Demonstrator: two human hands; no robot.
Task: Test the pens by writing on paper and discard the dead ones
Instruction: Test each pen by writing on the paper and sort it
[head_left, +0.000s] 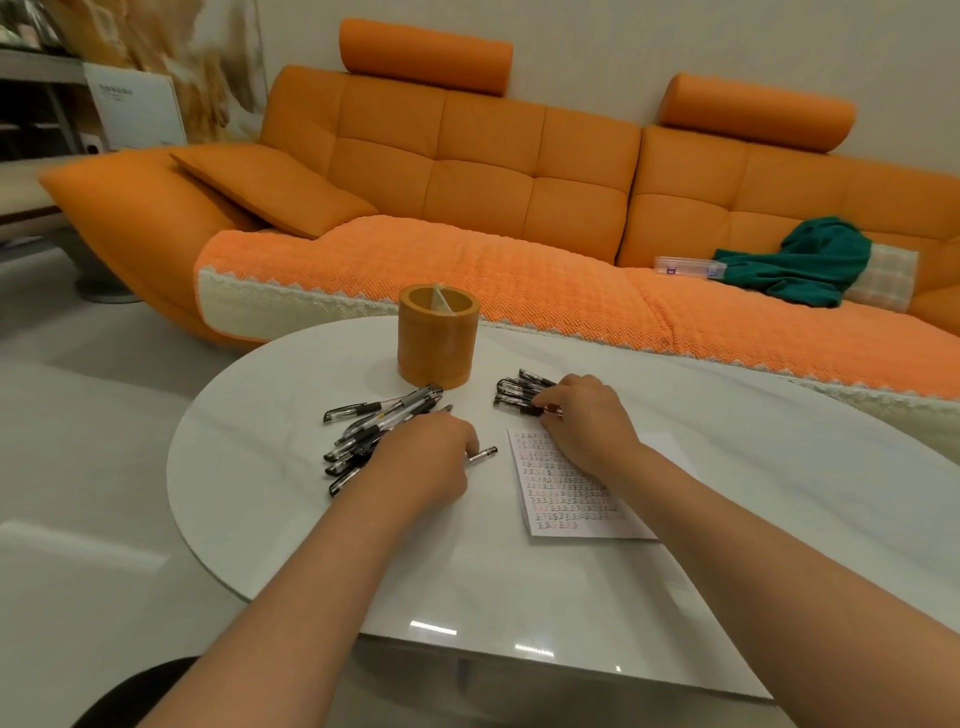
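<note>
Head view, one frame.

Surface: white table (291, 525), rounded at its left edge. An orange pen holder (436, 338) stands upright near the far edge.

Left pile of pens (376, 423): black-capped, fanned loosely, lying just in front of the holder and towards the left edge. The near end of the pile runs under the left hand.

Left hand (423, 465): knuckles up, fingers curled round a single pen (483, 454). Only the pen's end shows, sticking out of the fist to the right, low over the table between the hand and the paper. Cannot tell if the end touches the table.

Right group of pens (519, 389): smaller, lying side by side just right of the holder, well apart from the left pile.

Right hand (584, 423): palm down, fingers bent and reaching left onto the near side of that group. Index finger and thumb pinch a black pen (530, 410) at the group's near edge. The pen lies level with the others; lifted or not, cannot tell.

Paper (563, 493): a white sheet, right of centre, covered in rows of small written marks. Its far part is under the right wrist; the left hand's pen end is just beside its left edge.

Background: orange sofa (483, 171) beyond the far edge, with a green cloth (805, 265) and a clear case (685, 267) on its seat.
</note>
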